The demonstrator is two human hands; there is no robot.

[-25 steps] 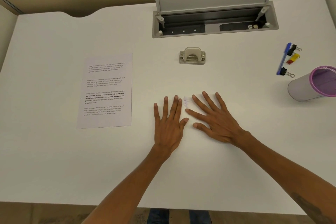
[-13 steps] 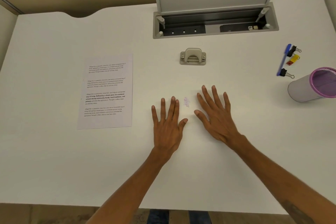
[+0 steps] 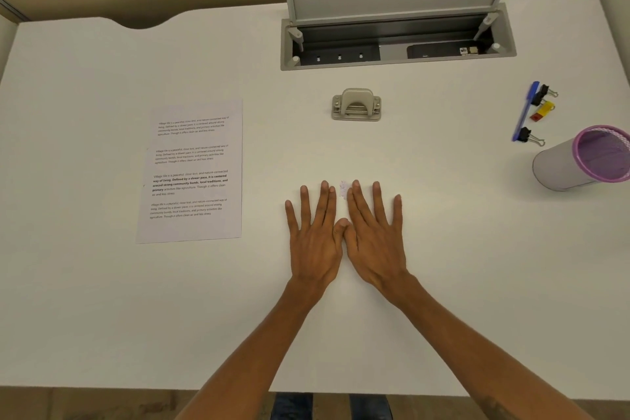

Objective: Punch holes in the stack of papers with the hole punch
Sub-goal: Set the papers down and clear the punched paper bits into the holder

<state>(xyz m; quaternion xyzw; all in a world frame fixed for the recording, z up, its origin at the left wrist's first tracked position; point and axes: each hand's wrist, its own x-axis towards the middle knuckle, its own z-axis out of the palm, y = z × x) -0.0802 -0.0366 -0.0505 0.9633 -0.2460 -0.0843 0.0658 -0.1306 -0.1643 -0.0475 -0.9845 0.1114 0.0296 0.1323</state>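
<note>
A stack of printed papers (image 3: 191, 174) lies flat on the white desk (image 3: 102, 300), left of centre. The beige hole punch (image 3: 356, 105) stands farther back at the middle, apart from the papers. My left hand (image 3: 315, 235) and my right hand (image 3: 373, 235) rest palm down side by side on the desk, in front of the punch, thumbs touching, fingers spread, holding nothing. A small pale heap of paper bits (image 3: 343, 188) sits between my index fingertips.
An open cable tray with a raised grey lid (image 3: 399, 10) is set into the desk's back. At the right lie a blue pen (image 3: 525, 112), black binder clips (image 3: 530, 137), a yellow clip (image 3: 542, 111), and a tipped purple-rimmed mesh cup (image 3: 579, 160).
My right hand has swung left and straightened until it lies beside the left hand, thumbs now touching. The left hand has barely moved. Papers and punch stay where they were.
</note>
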